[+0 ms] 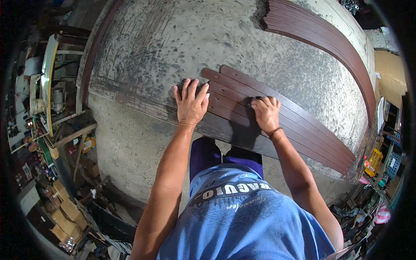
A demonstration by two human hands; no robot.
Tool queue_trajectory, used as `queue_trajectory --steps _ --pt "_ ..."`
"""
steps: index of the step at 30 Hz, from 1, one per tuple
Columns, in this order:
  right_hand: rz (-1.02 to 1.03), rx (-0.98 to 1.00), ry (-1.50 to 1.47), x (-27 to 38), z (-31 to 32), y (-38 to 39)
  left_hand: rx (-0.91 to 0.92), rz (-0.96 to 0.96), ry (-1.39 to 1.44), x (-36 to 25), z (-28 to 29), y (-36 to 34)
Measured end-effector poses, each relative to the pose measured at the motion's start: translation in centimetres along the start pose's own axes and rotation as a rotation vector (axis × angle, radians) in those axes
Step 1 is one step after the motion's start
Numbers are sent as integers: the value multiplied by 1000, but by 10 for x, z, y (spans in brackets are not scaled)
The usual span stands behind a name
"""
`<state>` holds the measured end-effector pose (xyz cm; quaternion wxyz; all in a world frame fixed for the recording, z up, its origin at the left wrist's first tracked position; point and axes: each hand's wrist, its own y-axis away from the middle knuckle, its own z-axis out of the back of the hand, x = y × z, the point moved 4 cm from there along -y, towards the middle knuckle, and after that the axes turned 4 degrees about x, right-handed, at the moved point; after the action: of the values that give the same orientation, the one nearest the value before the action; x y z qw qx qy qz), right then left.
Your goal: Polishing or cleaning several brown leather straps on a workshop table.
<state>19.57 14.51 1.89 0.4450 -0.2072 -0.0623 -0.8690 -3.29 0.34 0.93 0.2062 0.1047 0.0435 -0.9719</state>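
Several long dark brown wooden slats (pixel 299 125) lie side by side on a stained grey worktable (pixel 182 39), near its front edge. My left hand (pixel 190 102) lies flat with fingers spread, pressing on the left ends of the slats. My right hand (pixel 266 112) rests on the slats further right, fingers curled down onto one of them; a thin band circles that wrist. Neither hand lifts anything.
A tall stack of similar brown slats (pixel 329 39) lies along the table's far right side. A dark strip (pixel 93 56) runs along the table's left edge. Cluttered shelves, boxes (pixel 65 216) and machinery stand at left; crates (pixel 375 162) at right.
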Motion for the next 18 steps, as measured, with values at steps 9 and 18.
queue_trajectory --steps 9,18 --pt "217 42 16 66 -37 -92 -26 -6 7 0 2 0" --pt "209 87 49 70 -38 -99 -42 -20 10 -1 1 -1"
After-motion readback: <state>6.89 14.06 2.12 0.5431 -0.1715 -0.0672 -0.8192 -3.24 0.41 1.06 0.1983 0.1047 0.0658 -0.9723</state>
